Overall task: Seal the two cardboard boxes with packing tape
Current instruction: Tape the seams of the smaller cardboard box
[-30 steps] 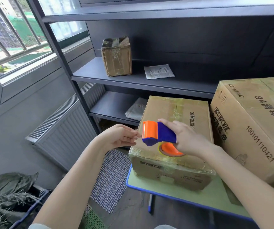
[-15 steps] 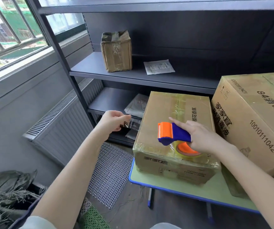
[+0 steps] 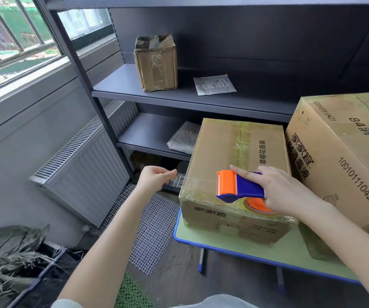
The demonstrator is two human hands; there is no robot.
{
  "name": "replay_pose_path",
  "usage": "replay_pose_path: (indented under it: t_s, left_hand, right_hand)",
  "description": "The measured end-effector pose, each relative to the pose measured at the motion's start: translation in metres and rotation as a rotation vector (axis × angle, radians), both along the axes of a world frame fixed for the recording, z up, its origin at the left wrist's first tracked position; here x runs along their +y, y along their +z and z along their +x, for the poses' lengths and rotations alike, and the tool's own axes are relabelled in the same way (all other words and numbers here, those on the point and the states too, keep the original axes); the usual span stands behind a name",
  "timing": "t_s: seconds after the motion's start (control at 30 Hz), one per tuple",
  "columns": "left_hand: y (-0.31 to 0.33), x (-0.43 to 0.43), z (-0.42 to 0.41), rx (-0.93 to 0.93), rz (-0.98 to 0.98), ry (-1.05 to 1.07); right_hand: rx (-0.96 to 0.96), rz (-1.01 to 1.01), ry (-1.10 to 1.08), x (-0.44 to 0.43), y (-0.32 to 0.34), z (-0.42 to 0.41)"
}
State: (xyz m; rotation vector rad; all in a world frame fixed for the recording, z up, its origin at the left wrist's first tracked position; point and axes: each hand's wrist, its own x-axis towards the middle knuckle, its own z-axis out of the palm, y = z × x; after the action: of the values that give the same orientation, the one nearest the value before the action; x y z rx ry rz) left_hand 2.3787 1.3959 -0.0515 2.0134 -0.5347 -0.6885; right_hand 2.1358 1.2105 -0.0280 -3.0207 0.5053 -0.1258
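Currently the left hand (image 3: pixel 154 177) pinches the free end of a clear tape strip (image 3: pixel 192 182) just past the left edge of the smaller box (image 3: pixel 234 152), which sits at the left end of the green table (image 3: pixel 234 244). The strip runs taut to the orange-and-blue dispenser (image 3: pixel 239 185), which the right hand (image 3: pixel 290 192) grips over the box's near top edge, with the larger box (image 3: pixel 346 156) just beside on the right. Judged step: tape drawn out, not yet laid; next calls for pressing the free end onto the left side and rolling the dispenser rightward.
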Motion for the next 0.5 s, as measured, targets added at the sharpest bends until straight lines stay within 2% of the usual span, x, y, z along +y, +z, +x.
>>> replay_pose_path:
  t_s: [0.33, 0.5]
  left_hand:
    - [-0.014, 0.003, 0.01, 0.088, 0.046, -0.014]
    - [-0.023, 0.008, 0.012, 0.033, 0.063, -0.054]
  right_hand:
    - [0.073, 0.087, -0.046, -0.013, -0.001, -0.028]
    - [0.111, 0.073, -0.073, -0.021, -0.003, -0.034]
